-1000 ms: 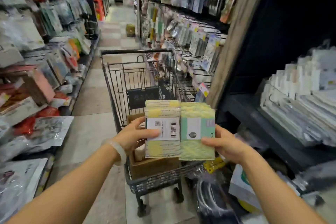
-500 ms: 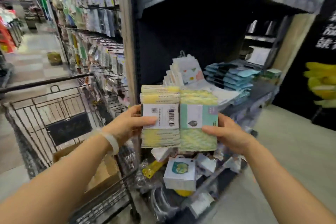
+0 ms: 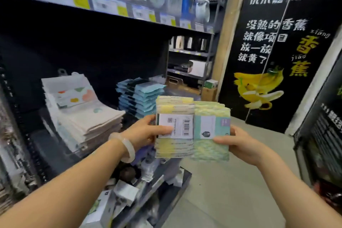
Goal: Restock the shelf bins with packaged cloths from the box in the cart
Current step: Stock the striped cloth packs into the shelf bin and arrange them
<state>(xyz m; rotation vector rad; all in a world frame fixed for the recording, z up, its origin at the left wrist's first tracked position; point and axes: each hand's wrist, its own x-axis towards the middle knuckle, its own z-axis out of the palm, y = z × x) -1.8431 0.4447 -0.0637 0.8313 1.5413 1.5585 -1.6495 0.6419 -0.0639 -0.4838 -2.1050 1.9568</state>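
Dark shelf (image 3: 103, 46) behind holds flat folded cloth stacks. I see my left hand (image 3: 148, 132) and right hand (image 3: 238, 142) clamped on two soft, rectangular, yellow-green cloth packs (image 3: 192, 127), side by side above it.

Both my bare forearms reach forward at chest height. My left hand (image 3: 146, 131) grips with thumb laid flat across the front, a pale bangle on that wrist. My right hand (image 3: 240, 144) clamps from the other side, thumb forward, fingers curled behind.
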